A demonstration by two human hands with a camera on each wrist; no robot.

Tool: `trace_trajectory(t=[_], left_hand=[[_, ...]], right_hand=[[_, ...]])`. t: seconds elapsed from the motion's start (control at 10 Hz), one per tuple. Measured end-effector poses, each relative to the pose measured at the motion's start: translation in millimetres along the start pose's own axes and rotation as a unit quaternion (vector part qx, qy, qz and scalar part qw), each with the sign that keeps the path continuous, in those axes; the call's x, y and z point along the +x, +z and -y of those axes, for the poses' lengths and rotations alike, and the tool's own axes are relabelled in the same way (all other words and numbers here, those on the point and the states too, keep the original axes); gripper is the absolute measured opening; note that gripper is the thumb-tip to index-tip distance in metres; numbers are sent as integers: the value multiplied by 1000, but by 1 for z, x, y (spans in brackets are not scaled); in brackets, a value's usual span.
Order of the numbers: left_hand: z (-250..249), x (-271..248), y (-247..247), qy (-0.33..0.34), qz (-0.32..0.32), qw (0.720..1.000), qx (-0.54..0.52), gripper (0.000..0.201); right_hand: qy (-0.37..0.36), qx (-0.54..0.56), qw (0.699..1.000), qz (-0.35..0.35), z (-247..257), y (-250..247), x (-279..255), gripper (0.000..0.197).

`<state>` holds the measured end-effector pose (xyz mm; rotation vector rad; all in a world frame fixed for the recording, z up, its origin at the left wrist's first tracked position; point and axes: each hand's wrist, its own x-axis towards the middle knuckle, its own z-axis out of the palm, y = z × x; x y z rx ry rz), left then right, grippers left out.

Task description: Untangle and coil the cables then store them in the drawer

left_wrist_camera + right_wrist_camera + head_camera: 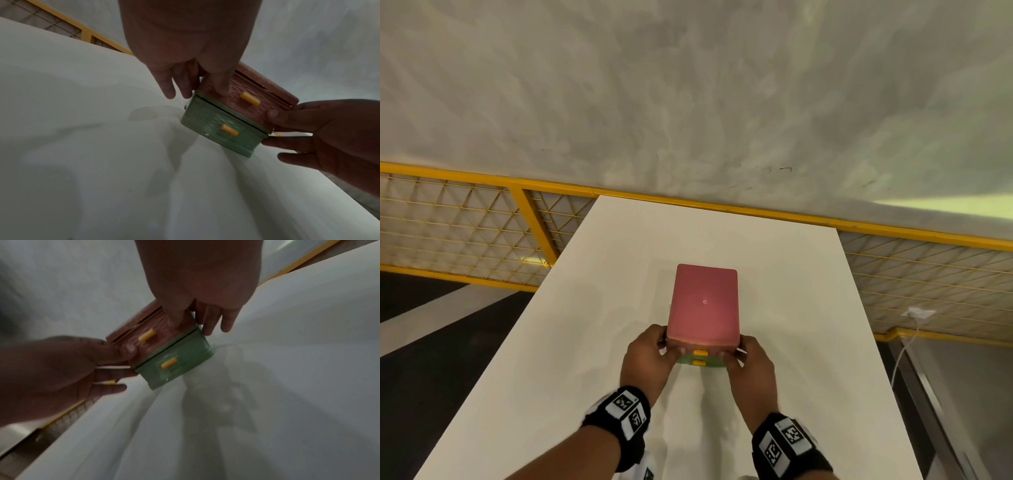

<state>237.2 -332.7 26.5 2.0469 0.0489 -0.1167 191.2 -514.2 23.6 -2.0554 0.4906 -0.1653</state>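
Note:
A small drawer unit (703, 301) stands mid-table, with a pink top. Its pink upper drawer (246, 100) and green lower drawer (222, 128) each carry a yellow handle, and both look pushed in. My left hand (650, 353) grips the unit's front left corner, thumb on the pink drawer front and fingers down the side. My right hand (743, 356) grips the front right corner the same way, its thumb on the pink drawer (152, 340) above the green drawer (174, 363). No cable lies on the table in any view.
The white table (756, 240) reaches back to a yellow mesh railing (482, 219) under a grey wall. At the right, off the table, a white plug (917, 313) sits in a socket with its cord hanging down.

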Motion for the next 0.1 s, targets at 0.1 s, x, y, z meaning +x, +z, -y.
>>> trace_trajectory(t=[0.1], left_hand=[[3,-11,-11,-8,33,999,10,64]], right_hand=[[31,30,998,56,-3,-21,-7,29]])
